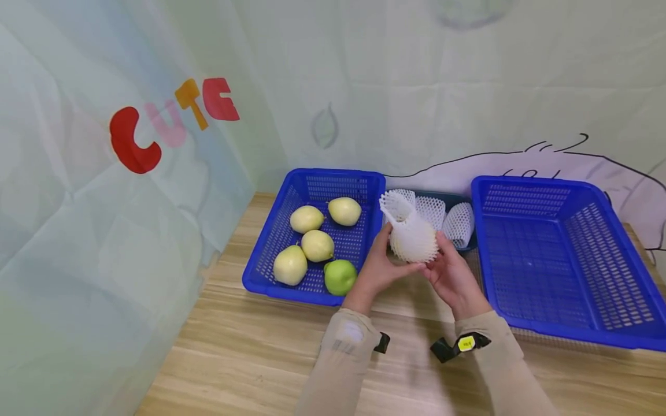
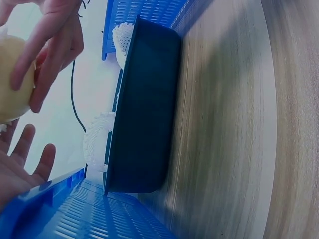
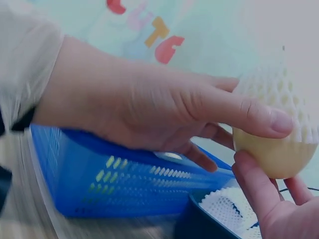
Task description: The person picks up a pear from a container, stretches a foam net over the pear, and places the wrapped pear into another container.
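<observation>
Pear [image 3: 271,158] held up in front of the tray, between the two baskets; foam net [image 1: 408,231] pulled over its upper part, underside bare. Left hand [image 1: 381,267] clasps it, thumb on the net (lower fingers splayed). Right hand [image 1: 454,276] has its fingers curled against pear from the right and below. Behind: dark green tray [image 2: 147,104] with more nets [image 1: 430,211]. Left basket [image 1: 299,294]: four pale pears [image 1: 317,245], one green apple [image 1: 340,277]. Right basket [image 1: 562,332] on the other side, all on wood-grain table [image 1: 234,346]
</observation>
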`<state>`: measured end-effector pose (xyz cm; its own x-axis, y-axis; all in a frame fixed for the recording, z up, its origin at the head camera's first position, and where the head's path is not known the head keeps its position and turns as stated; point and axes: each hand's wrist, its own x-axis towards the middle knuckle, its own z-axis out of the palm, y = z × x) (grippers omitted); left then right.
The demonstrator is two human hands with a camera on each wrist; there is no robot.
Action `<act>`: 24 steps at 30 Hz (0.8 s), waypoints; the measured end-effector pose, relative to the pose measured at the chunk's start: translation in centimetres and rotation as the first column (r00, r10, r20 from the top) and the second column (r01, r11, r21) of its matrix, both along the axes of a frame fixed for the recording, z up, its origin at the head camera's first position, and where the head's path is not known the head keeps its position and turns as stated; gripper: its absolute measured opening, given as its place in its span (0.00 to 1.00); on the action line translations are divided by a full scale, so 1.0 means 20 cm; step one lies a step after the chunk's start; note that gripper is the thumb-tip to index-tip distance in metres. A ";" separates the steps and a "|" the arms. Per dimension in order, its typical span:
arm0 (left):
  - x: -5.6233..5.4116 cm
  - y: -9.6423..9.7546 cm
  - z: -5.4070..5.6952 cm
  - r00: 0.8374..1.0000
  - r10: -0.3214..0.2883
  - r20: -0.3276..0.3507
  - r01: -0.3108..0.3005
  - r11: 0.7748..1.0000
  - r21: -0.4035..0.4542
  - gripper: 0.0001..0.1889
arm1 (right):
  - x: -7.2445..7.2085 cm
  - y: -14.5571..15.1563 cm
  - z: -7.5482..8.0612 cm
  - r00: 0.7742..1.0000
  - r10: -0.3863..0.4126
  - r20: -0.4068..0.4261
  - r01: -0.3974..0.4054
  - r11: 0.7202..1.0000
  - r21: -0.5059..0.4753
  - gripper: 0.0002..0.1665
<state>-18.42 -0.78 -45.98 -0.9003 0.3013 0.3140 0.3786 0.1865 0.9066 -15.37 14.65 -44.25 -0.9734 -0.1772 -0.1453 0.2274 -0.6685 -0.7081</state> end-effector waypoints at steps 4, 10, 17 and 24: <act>0.00 0.00 0.01 1.000 -0.004 0.012 0.004 1.000 -0.006 0.49 | -0.01 0.01 0.00 0.999 0.046 0.024 -0.043 0.993 -0.113 0.18; -0.01 0.01 0.00 0.999 -0.033 -0.010 0.033 0.999 0.011 0.51 | -0.01 0.02 0.03 0.995 0.070 0.072 -0.050 0.968 -0.245 0.20; 0.02 -0.02 0.03 1.000 -0.020 0.002 0.019 0.995 0.098 0.58 | -0.01 0.00 0.05 0.993 0.037 0.114 -0.016 0.984 -0.177 0.20; 0.09 -0.02 0.18 0.994 -0.048 0.097 0.038 0.994 0.100 0.41 | -0.01 0.00 0.05 0.984 0.024 0.179 -0.011 0.997 -0.071 0.16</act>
